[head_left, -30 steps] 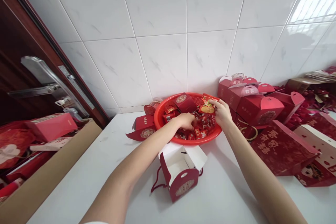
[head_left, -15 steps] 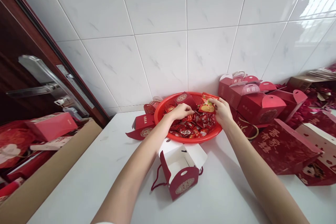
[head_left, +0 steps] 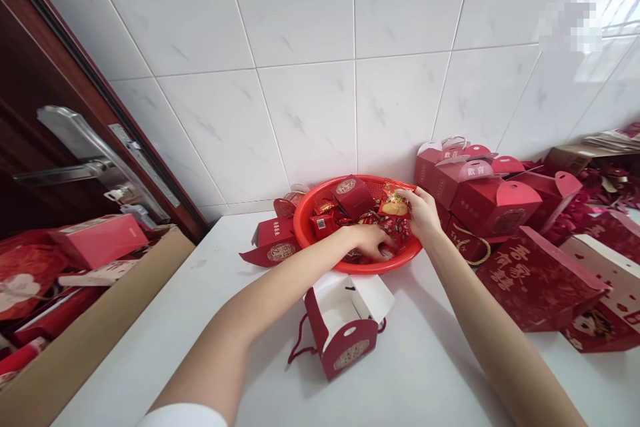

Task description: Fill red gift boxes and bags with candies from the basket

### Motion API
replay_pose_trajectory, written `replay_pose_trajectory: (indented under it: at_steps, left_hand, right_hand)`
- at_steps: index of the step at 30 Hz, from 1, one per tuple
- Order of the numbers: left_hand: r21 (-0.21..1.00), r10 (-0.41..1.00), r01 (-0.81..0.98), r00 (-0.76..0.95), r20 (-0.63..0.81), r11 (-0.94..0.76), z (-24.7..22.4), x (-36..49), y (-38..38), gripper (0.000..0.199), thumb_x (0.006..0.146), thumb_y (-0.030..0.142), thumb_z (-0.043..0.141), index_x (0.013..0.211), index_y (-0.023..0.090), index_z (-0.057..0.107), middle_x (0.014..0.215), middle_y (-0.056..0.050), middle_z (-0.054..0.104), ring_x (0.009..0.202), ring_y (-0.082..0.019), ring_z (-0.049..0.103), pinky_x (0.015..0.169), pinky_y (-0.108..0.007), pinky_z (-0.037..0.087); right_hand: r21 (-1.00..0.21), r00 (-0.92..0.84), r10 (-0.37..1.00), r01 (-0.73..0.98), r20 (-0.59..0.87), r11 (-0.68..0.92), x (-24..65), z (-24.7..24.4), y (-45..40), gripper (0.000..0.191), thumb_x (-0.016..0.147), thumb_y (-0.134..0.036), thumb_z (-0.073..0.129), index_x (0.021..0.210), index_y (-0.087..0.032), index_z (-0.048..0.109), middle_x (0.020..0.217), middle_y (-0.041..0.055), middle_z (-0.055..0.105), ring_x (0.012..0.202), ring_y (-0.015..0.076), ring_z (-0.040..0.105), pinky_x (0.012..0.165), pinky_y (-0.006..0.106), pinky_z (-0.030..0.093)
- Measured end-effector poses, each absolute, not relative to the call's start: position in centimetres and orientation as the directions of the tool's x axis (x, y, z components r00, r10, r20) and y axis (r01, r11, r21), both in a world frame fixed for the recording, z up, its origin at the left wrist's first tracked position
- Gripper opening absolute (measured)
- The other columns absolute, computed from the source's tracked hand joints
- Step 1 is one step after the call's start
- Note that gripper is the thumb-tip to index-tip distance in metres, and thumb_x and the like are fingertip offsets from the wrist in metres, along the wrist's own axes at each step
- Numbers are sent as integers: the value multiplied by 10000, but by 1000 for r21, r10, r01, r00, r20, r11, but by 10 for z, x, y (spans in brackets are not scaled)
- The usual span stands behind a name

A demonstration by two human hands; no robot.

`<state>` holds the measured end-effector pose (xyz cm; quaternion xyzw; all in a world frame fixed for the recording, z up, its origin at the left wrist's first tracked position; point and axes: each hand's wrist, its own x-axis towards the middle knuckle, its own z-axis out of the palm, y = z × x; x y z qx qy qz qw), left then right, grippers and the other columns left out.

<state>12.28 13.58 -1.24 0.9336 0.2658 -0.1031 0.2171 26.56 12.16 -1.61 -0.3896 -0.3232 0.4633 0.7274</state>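
Observation:
A red plastic basket (head_left: 301, 230) stands near the wall, with red-wrapped sweets (head_left: 400, 230) and a small dark red box (head_left: 353, 196) in it. My left hand (head_left: 371, 242) reaches down among the sweets on the basket's near right side; its fingers are bent, and what they touch is too small to make out. At the right rim my right hand (head_left: 423, 212) grips a red and yellow packet (head_left: 394, 204) between thumb and fingers. In front of the basket, an open red box (head_left: 350, 340) with a white inside and a dark red cord shows no contents.
Closed red gift boxes (head_left: 495, 203) are piled on the right, beside larger red bags (head_left: 543, 280). Another red box (head_left: 274, 233) lies left of the basket. A cardboard carton (head_left: 115, 320) of red packaging stands at the left, by a door handle (head_left: 75, 140). Behind rises a tiled wall (head_left: 320, 120).
My left hand has moved right and toward me within the basket, uncovering sweets on its left side. My right hand keeps hold of the packet, almost in the same place.

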Motion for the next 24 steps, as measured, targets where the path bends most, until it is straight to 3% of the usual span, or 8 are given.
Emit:
replay_pose_trajectory:
  at_steps: [4,8,13,24]
  left_hand:
    - [185,583,677,717,-382,-712,-11,127,136,240,696,258,741,931,226,780,834,-46,755,748,-229,672,699,-285,487]
    - [149,675,757,640,-368,-636,-7,122,141,135,639,197,770,770,172,753,829,-100,749,753,-259,680,640,-290,486]
    - [212,741,813,581,-336,-542,-2,107,152,231,676,97,686,881,166,766,908,-91,768,784,-223,697,642,-251,498]
    - [413,753,763,617,-231,-498,-3,87,166,201,768,137,662,922,163,789,926,-36,786,872,-175,706,772,-208,506]
  right_hand:
    - [-862,371,922,-424,114,277,266,-17,121,237,478,-264,809,641,-213,645,603,-26,682,609,180,640,589,301,537]
    - [-862,372,921,-424,114,278,266,-16,121,227,487,-255,796,656,-211,651,626,-22,694,607,179,647,620,314,551]
    - [-867,350,930,-421,114,265,266,-16,121,219,498,-256,787,663,-212,650,623,-20,690,633,193,659,625,319,550]
    - [-872,368,922,-407,117,273,263,-10,118,203,506,-231,773,613,-209,603,578,-30,646,565,157,597,573,285,506]
